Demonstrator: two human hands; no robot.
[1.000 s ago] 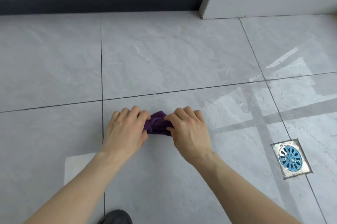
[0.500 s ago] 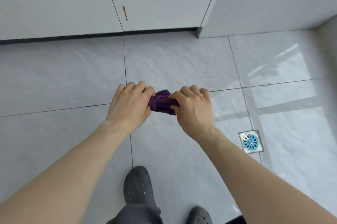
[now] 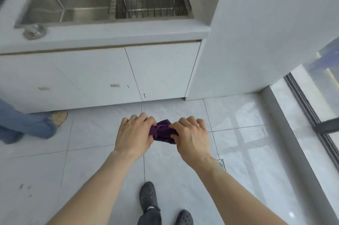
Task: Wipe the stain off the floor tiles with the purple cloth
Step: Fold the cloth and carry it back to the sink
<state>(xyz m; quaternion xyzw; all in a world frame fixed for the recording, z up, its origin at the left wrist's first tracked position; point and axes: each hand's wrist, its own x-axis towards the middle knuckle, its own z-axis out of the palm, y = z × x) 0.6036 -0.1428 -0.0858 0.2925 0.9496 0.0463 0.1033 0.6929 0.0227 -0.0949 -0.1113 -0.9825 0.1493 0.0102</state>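
Bunching the purple cloth (image 3: 162,131) between the left hand (image 3: 134,134) and right hand (image 3: 190,137), both pinching its ends above the floor tiles (image 3: 91,133), works best folded into a firm pad.

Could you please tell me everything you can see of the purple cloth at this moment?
The purple cloth is a dark violet, soft-looking fabric, bunched into a crumpled wad with folds showing. It is held between the left hand and the right hand, whose fingers pinch its two ends and hide much of it. It is up off the grey floor tiles, in front of the white cabinet doors.
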